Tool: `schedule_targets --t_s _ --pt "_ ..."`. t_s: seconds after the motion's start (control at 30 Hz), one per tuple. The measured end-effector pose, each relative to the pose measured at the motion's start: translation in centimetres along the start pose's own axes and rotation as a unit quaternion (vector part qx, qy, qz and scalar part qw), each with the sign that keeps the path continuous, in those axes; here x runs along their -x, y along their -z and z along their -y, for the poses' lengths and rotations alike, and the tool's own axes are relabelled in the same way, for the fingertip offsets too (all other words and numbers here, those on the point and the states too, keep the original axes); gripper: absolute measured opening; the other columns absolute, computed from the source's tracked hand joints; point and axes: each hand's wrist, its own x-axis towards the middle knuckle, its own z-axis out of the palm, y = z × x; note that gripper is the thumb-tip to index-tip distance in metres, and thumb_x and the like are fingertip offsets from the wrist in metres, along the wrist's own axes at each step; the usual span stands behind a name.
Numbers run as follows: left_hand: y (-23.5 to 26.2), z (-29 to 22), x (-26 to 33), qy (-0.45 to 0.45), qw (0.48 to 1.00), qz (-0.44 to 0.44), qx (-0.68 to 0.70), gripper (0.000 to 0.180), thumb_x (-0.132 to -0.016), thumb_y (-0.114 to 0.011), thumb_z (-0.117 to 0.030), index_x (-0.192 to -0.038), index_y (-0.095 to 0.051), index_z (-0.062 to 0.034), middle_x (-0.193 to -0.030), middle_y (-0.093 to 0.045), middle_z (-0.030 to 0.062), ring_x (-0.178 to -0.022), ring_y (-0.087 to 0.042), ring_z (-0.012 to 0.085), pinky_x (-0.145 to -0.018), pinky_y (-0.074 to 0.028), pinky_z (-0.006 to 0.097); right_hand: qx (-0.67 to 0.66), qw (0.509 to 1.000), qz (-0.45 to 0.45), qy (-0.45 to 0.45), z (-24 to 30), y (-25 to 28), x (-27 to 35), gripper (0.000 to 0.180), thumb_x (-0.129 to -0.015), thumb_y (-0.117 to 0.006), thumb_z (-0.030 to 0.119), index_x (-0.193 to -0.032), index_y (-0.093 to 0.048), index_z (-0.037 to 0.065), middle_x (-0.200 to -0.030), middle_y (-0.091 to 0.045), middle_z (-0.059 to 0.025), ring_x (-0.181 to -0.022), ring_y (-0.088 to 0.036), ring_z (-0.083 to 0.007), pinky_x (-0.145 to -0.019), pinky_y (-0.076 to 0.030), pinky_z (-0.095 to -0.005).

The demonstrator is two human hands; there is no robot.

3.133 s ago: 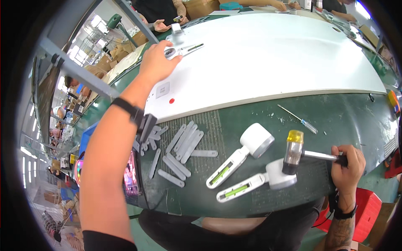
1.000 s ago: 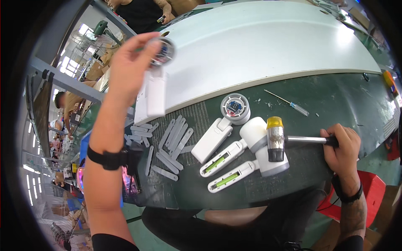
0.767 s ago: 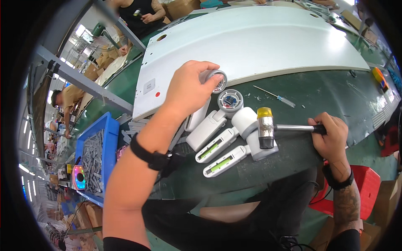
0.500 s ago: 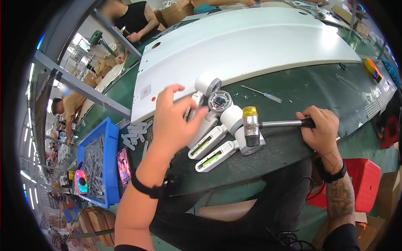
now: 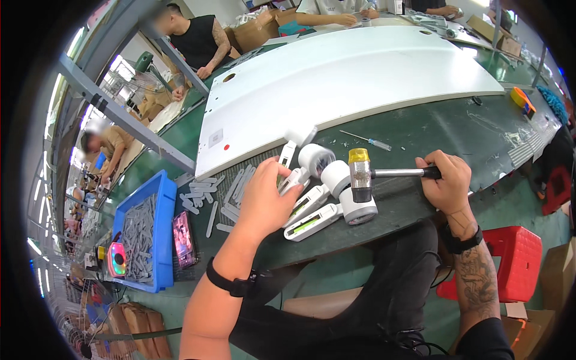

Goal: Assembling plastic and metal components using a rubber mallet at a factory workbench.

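Right hand has a full fist grip on the black handle of a mallet, its yellow and dark head resting on the round end of a white part on the green bench. Left hand is laid over another white part, fingers curled loosely around it, pressing it to the bench. Two more white parts with green strips lie just beside it. Loose grey strips sit to the left, then a phone and a blue bin. A screwdriver lies near the big white panel.
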Motion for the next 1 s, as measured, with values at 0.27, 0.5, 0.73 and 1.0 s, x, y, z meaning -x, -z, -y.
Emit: schedule_targets --t_s 0.27,0.5,0.73,1.0 --pt "0.3 -2.6 -1.1 0.08 0.995 0.052 0.036 0.035 -0.095 -0.081 -0.022 -0.121 -0.066 -0.0041 -0.141 -0.066 0.023 -0.133 -0.063 0.0426 -0.113 -0.05 0.047 -0.001 0.999 -0.033 -0.034 0.0 0.6 0.4 0.016 -0.086 -0.083 0.007 -0.084 -0.066 0.008 -0.067 -0.065 -0.007 -0.06 -0.061 -0.0314 -0.059 -0.048 -0.0381" --pt "-0.6 -1.5 -0.4 -0.018 1.0 -0.007 0.024 0.047 -0.097 -0.079 -0.022 -0.139 -0.067 -0.0056 -0.134 -0.067 0.0186 -0.124 -0.067 0.0375 -0.104 -0.054 0.045 -0.186 0.952 0.154 -0.188 9.6 2.5 2.4 0.064 -0.075 -0.091 0.013 -0.137 -0.074 0.014 -0.061 -0.053 -0.0036 -0.053 -0.059 -0.0192 -0.056 -0.048 -0.0333" --pt "-0.4 0.6 -2.3 0.07 0.989 0.027 0.13 0.037 -0.096 -0.084 -0.031 -0.123 -0.077 -0.0055 -0.109 -0.075 0.0105 -0.097 -0.07 0.018 -0.087 -0.056 0.032 -0.124 0.981 0.142 -0.048 11.9 0.0 3.7 0.072 -0.075 -0.1 0.032 -0.14 -0.076 0.013 -0.067 -0.067 -0.0067 -0.056 -0.066 -0.0206 -0.057 -0.053 -0.0322" --pt "1.0 0.2 -5.0 0.103 0.976 0.136 0.132 0.043 -0.09 -0.088 -0.022 -0.126 -0.075 -0.0035 -0.104 -0.078 0.0076 -0.086 -0.068 0.0132 -0.082 -0.058 0.032 -0.087 0.984 0.144 -0.053 12.2 -0.1 4.3 0.068 -0.077 -0.098 0.034 -0.138 -0.076 0.014 -0.072 -0.073 -0.0083 -0.058 -0.07 -0.0279 -0.056 -0.053 -0.0371"
